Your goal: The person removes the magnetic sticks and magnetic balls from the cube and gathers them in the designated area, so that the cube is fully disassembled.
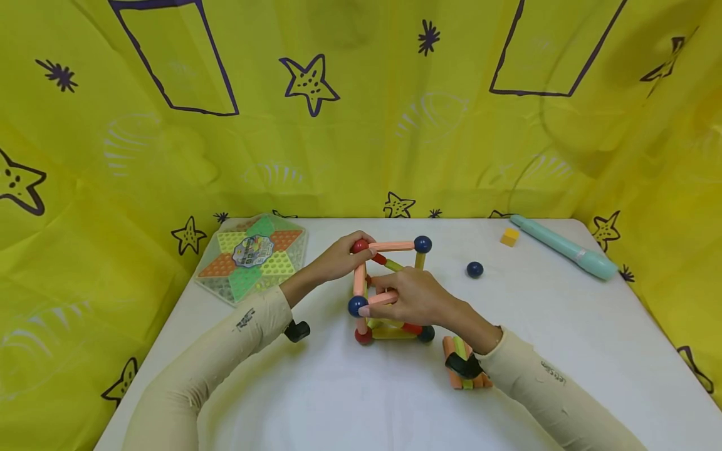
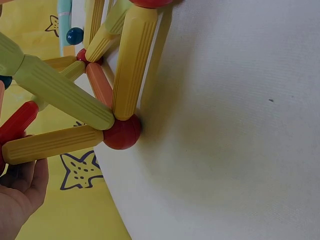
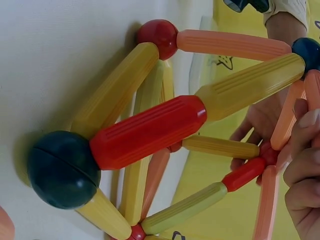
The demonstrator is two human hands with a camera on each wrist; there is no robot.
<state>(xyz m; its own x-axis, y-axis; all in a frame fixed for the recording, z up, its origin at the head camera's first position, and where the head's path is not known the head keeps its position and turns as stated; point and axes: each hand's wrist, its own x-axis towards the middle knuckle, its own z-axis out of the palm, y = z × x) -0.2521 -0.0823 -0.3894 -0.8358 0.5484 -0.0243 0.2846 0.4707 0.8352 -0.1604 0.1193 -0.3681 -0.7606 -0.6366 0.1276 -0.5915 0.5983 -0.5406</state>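
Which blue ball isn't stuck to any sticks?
The blue ball alone on the white table, right of the stick-and-ball frame and near the small orange cube. The other blue balls are joined into that frame.

Free room on the table (image 1: pixel 338 401) before the stick frame (image 1: pixel 360 279), loose sticks (image 1: pixel 458 378) rightward.

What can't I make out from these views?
Head: far end of the pink stick, covered by the right hand gripping it.
Head: number of loose sticks, partly covered by the black wrist camera.
Head: wording on the game board, too small to read.
Left wrist: uppermost red ball, mostly cut off by the top edge.
Right wrist: part of the right hand, cut off by the right edge.
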